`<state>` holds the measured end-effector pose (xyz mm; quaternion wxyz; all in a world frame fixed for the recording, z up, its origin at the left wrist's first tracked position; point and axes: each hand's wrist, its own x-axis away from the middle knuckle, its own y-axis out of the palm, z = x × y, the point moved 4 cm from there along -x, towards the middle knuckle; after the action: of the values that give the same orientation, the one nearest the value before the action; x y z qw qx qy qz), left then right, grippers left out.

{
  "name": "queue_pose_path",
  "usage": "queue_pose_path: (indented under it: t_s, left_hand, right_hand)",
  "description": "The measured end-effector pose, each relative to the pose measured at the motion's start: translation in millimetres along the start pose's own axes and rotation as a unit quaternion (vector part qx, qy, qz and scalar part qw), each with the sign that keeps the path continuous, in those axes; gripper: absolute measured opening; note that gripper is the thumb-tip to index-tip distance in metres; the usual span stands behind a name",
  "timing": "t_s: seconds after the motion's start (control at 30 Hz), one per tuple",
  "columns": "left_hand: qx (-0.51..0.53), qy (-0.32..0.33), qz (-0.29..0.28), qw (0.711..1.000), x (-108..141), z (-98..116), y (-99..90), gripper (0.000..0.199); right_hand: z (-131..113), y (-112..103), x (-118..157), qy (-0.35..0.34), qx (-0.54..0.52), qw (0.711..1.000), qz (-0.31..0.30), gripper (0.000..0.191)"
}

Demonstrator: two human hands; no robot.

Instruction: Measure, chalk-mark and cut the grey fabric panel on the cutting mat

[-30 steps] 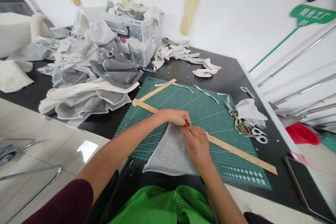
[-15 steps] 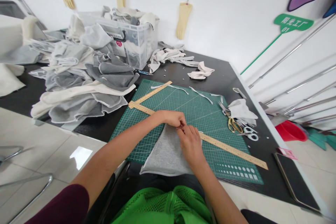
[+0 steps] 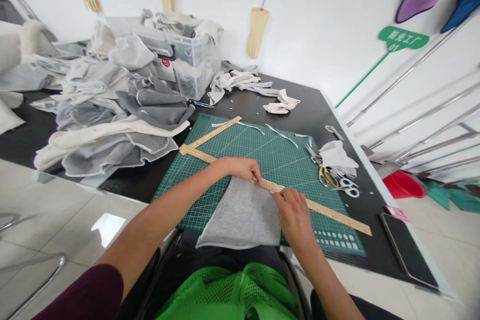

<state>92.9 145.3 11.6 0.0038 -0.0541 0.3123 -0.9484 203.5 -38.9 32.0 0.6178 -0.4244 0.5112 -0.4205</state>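
Note:
A piece of grey fabric (image 3: 243, 212) lies over the near edge of the green cutting mat (image 3: 247, 145), its front part hanging past the table. My left hand (image 3: 244, 169) pinches the fabric's far edge near its left corner. At the right end of that same edge, my right hand (image 3: 294, 207) has its fingers closed on the cloth. A long wooden ruler (image 3: 333, 215) runs slantwise across the mat beneath my hands, along the fabric's far edge. A second wooden ruler (image 3: 213, 134) meets its left end at an angle.
Gold-handled scissors (image 3: 327, 177) and small white-handled scissors (image 3: 348, 190) lie right of the mat beside white cloth scraps (image 3: 337, 155). A phone (image 3: 407, 250) rests at the right edge. Left stands a heap of grey fabric (image 3: 112, 110) before a clear plastic box (image 3: 198, 67).
My right hand has slid rightward along the fabric's far edge, away from my left hand, so the edge is now stretched between them. The whole view has shifted slightly.

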Motion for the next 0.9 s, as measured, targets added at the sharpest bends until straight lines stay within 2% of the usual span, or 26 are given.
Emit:
queue_pose_path:
  t_s: [0.27, 0.33, 0.4, 0.5, 0.57, 0.63, 0.7, 0.8, 0.9]
  left_hand:
    - [-0.036, -0.001, 0.013, 0.999, 4, 2, 0.8, 0.026]
    - [-0.046, 0.001, 0.019, 0.999, 5, 5, 0.5, 0.026]
    - [-0.061, 0.004, 0.025, 0.998, 8, 9, 0.4, 0.024]
    - [-0.096, -0.002, 0.04, 0.995, 12, 15, 1.2, 0.024]
    - [-0.123, -0.01, 0.053, 0.991, 15, 18, 2.2, 0.018]
    - [-0.144, -0.017, 0.069, 0.987, 16, 19, 2.6, 0.015]
    - [-0.156, -0.02, 0.082, 0.984, 17, 19, 2.2, 0.027]
    - [-0.143, -0.01, 0.084, 0.986, 16, 18, 1.0, 0.043]
    - [-0.127, -0.007, 0.074, 0.989, 14, 18, 1.1, 0.047]
  right_hand:
    - [30, -15, 26, 0.044, 0.032, 0.998, -0.014, 0.027]
    - [30, -19, 26, 0.066, -0.011, 0.998, 0.008, 0.024]
    - [26, -20, 21, 0.092, -0.116, 0.988, 0.038, 0.021]
    - [16, -10, 5, 0.129, -0.321, 0.936, 0.066, 0.02]
    - [10, 1, -10, 0.156, -0.398, 0.901, 0.074, 0.019]
    - [8, 14, -23, 0.193, -0.439, 0.874, 0.084, 0.019]
    - [7, 27, -33, 0.211, -0.486, 0.846, 0.068, 0.021]
    - [7, 41, -40, 0.2, -0.55, 0.81, 0.041, 0.025]
    - [9, 46, -39, 0.177, -0.583, 0.792, 0.028, 0.027]
